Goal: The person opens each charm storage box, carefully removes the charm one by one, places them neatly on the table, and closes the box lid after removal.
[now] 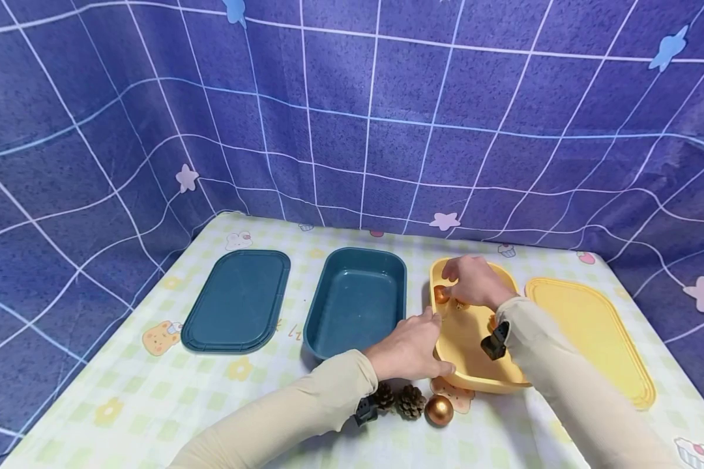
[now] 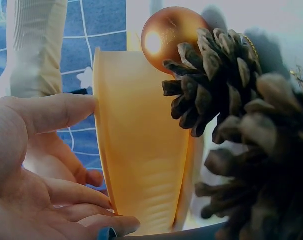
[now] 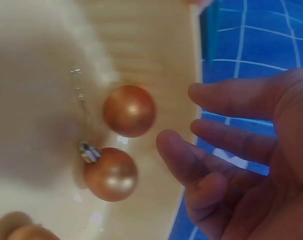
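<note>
My left hand (image 1: 407, 346) rests against the near left side of a yellow plastic box (image 1: 472, 339). Its thumb and fingertips touch the rim without curling round it, as the left wrist view shows. Over the far left part of the box is my right hand (image 1: 475, 281), its fingers loosely bent with nothing between them. Beside those fingers, two copper Christmas baubles (image 3: 129, 111) lie inside the box, and part of another copper ball (image 3: 34, 233) shows at the lower edge of the right wrist view.
Two pine cones (image 1: 410, 401) and a copper bauble (image 1: 439, 410) lie in front of the box. A yellow lid (image 1: 589, 332) is to its right. Leftward stand a teal box (image 1: 358, 306) and a teal lid (image 1: 237, 299). A blue grid curtain (image 1: 340, 117) hangs behind the table.
</note>
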Motion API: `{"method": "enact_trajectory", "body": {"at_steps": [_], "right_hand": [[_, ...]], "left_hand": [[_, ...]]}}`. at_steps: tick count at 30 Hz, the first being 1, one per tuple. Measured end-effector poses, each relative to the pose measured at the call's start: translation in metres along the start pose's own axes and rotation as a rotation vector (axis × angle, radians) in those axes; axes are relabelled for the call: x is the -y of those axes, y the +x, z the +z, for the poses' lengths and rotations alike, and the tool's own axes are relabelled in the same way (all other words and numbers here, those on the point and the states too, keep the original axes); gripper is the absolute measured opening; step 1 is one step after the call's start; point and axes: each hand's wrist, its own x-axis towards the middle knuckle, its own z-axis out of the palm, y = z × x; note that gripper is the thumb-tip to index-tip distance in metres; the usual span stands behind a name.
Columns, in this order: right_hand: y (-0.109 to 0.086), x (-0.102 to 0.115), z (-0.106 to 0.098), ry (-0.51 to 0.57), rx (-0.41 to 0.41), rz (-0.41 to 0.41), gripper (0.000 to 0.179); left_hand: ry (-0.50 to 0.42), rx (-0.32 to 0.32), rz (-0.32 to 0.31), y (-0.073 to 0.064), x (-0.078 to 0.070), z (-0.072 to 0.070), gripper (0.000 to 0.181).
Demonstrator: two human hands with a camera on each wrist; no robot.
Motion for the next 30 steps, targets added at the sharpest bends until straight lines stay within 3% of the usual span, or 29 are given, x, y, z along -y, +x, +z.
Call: {"method": "enact_trajectory", "body": {"at_steps": [17, 30], "right_hand": [[0.01, -0.004, 0.027, -0.032, -0.033, -0.002, 0.009], [0.014, -0.004, 0.032, -0.062, 0.002, 0.02, 0.012]], "left_hand": [[-0.025, -0.012, 0.009, -0.001, 0.001, 0.001, 0.087], [-0.01, -0.016, 0.011, -0.002, 0.002, 0.001, 0.087]]}}
